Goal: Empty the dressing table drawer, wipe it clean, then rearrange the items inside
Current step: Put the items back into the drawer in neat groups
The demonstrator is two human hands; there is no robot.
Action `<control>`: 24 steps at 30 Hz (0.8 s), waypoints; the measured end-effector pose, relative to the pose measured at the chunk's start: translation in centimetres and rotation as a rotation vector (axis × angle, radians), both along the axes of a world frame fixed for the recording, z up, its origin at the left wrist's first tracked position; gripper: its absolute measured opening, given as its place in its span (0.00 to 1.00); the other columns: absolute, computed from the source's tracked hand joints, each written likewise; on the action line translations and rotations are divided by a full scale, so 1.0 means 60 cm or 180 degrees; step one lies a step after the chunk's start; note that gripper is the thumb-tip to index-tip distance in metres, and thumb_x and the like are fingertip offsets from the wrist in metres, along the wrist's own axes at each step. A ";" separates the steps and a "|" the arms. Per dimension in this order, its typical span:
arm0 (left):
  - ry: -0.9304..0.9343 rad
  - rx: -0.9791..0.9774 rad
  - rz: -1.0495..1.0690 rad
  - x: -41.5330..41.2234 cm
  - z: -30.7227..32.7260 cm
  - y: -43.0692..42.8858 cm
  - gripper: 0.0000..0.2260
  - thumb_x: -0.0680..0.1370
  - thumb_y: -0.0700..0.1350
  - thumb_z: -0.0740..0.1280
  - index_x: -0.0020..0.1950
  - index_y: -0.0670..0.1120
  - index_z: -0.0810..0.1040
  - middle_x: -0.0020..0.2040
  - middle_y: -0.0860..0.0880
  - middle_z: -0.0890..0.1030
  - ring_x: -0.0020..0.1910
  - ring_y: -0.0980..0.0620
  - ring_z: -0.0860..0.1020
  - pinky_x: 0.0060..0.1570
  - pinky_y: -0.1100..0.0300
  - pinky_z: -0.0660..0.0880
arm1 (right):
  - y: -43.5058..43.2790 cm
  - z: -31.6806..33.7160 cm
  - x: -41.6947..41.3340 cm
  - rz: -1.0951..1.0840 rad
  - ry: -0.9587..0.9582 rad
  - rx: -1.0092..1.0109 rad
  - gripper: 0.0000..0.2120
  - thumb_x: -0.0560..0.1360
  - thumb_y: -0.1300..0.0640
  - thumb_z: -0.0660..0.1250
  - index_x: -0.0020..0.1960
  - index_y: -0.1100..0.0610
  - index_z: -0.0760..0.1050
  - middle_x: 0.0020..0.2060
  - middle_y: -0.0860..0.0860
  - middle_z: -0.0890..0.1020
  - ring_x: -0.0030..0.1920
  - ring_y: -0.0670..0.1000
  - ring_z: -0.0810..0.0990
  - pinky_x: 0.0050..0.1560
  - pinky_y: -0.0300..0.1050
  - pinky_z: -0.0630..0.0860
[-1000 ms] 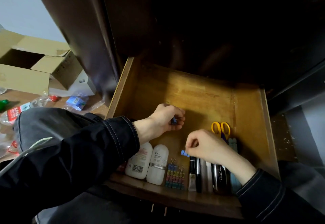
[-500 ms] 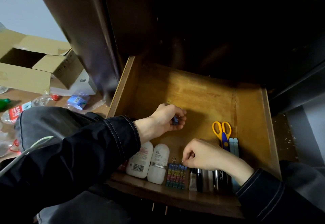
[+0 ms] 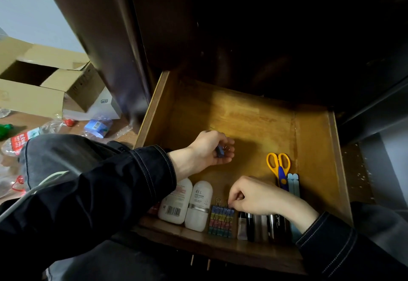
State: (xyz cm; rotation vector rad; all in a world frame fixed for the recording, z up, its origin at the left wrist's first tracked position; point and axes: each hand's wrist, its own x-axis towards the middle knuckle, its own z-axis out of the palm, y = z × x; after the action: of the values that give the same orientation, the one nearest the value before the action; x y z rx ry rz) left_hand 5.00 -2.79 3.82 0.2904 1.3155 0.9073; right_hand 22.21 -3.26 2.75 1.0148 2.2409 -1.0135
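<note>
1. Head view, looking down: wooden drawer [image 3: 152, 108] pulled open from a dark dressing table, with the person sitting in front in dark sleeves.
2. Left hand [image 3: 207, 150]: inside the drawer, left of centre and above the bare floor. The fingers are curled into a cup around a few blue binder clips [image 3: 220, 151], one silver wire handle showing.
3. Right hand [image 3: 258, 196]: low at the front of the drawer, knuckles up and fingers curled. Thumb and forefinger pinch at the far end of the row of coloured binder clips [image 3: 221, 219]. The exact clip is too small to tell.
4. That clip row lies against the front wall, stacked in blue, yellow, pink and green bands.
5. Just left of the row are two white bottles [image 3: 175, 201] lying side by side, caps towards the front. The left forearm crosses over their far ends.
6. Right of the row are dark pens and tubes [image 3: 249, 223] lying parallel, partly under the right wrist.
7. Yellow-handled scissors [image 3: 278, 166] lie by the right wall, handles pointing away, with pale blue sticks [image 3: 294, 183] just beside them.
8. The back half of the drawer floor is bare wood.
9. On the floor to the left, outside the drawer, are an open cardboard box [image 3: 44, 82], a plastic bottle with a red label [image 3: 22, 139] and a blue packet [image 3: 97, 125].
</note>
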 end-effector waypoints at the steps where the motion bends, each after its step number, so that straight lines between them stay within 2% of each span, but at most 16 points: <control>1: -0.0065 -0.0033 0.0048 0.000 0.000 -0.001 0.13 0.80 0.36 0.58 0.58 0.34 0.78 0.48 0.39 0.79 0.44 0.44 0.80 0.45 0.53 0.80 | 0.001 0.002 0.000 -0.0027 0.0005 0.0009 0.10 0.76 0.54 0.66 0.47 0.48 0.86 0.37 0.36 0.81 0.43 0.40 0.80 0.43 0.40 0.79; 4: -0.0249 -0.0150 0.0167 -0.002 -0.001 -0.001 0.16 0.79 0.32 0.54 0.61 0.32 0.77 0.53 0.36 0.79 0.50 0.39 0.80 0.53 0.48 0.80 | 0.015 0.011 0.004 -0.0567 0.0252 0.0355 0.10 0.76 0.54 0.65 0.45 0.46 0.85 0.40 0.37 0.83 0.43 0.41 0.81 0.45 0.44 0.81; 7: -0.0445 -0.0224 0.0202 0.000 -0.001 -0.003 0.19 0.79 0.29 0.49 0.62 0.32 0.76 0.59 0.34 0.76 0.57 0.36 0.78 0.60 0.44 0.77 | 0.026 0.017 0.007 -0.1424 0.0929 0.0936 0.08 0.78 0.55 0.66 0.47 0.45 0.83 0.41 0.38 0.84 0.44 0.44 0.83 0.49 0.53 0.82; 9: -0.0512 -0.0221 0.0089 0.003 0.003 -0.005 0.20 0.79 0.28 0.48 0.60 0.33 0.77 0.63 0.33 0.73 0.61 0.36 0.76 0.56 0.45 0.78 | 0.025 0.021 0.003 -0.1698 0.1332 0.1108 0.05 0.79 0.52 0.67 0.48 0.44 0.81 0.40 0.38 0.84 0.44 0.42 0.82 0.48 0.52 0.82; 11: -0.0517 -0.0166 -0.0108 0.007 0.006 -0.006 0.20 0.79 0.27 0.49 0.59 0.34 0.78 0.65 0.33 0.72 0.64 0.35 0.74 0.53 0.47 0.80 | 0.024 0.022 -0.002 -0.1801 0.1442 0.1171 0.04 0.78 0.49 0.68 0.48 0.45 0.81 0.41 0.37 0.83 0.45 0.39 0.81 0.49 0.49 0.81; 12: -0.0516 -0.0139 -0.0181 0.008 0.006 -0.006 0.20 0.79 0.26 0.49 0.60 0.35 0.78 0.66 0.32 0.72 0.65 0.35 0.74 0.54 0.47 0.80 | 0.025 0.021 -0.002 -0.1826 0.1418 0.1177 0.04 0.78 0.49 0.68 0.49 0.45 0.82 0.41 0.38 0.83 0.46 0.38 0.80 0.49 0.49 0.81; 15: -0.0487 -0.0072 -0.0306 0.008 0.003 -0.005 0.20 0.79 0.26 0.51 0.62 0.34 0.78 0.66 0.33 0.73 0.65 0.35 0.75 0.62 0.45 0.77 | 0.027 0.019 -0.001 -0.1959 0.1350 0.1151 0.05 0.78 0.48 0.68 0.46 0.46 0.82 0.38 0.40 0.84 0.44 0.40 0.81 0.49 0.52 0.81; 18: -0.0497 0.0009 -0.0377 0.007 0.001 -0.005 0.19 0.79 0.25 0.53 0.63 0.34 0.78 0.65 0.32 0.76 0.64 0.35 0.77 0.63 0.43 0.76 | 0.028 0.021 0.000 -0.2111 0.1350 0.1133 0.07 0.77 0.45 0.70 0.43 0.47 0.81 0.36 0.41 0.84 0.42 0.42 0.81 0.46 0.55 0.81; 22: -0.0381 0.0029 -0.0547 0.010 0.004 -0.007 0.17 0.78 0.25 0.57 0.63 0.35 0.77 0.61 0.33 0.79 0.60 0.36 0.80 0.62 0.43 0.76 | 0.030 0.022 -0.003 -0.2284 0.1467 0.0941 0.03 0.76 0.52 0.71 0.43 0.48 0.82 0.35 0.42 0.85 0.41 0.42 0.83 0.48 0.54 0.82; 24: -0.0108 0.0001 -0.0620 0.008 0.006 -0.007 0.16 0.78 0.27 0.60 0.62 0.38 0.79 0.57 0.36 0.81 0.56 0.39 0.82 0.59 0.46 0.78 | 0.032 0.022 0.000 -0.2319 0.1439 0.0901 0.06 0.75 0.55 0.71 0.41 0.47 0.82 0.33 0.41 0.84 0.39 0.41 0.83 0.48 0.53 0.82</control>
State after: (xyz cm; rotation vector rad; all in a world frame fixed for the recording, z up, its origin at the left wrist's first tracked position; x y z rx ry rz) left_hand 5.48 -3.23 4.17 0.3946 1.2325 0.7451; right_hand 22.21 -1.31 4.08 1.9886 2.4579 -1.3385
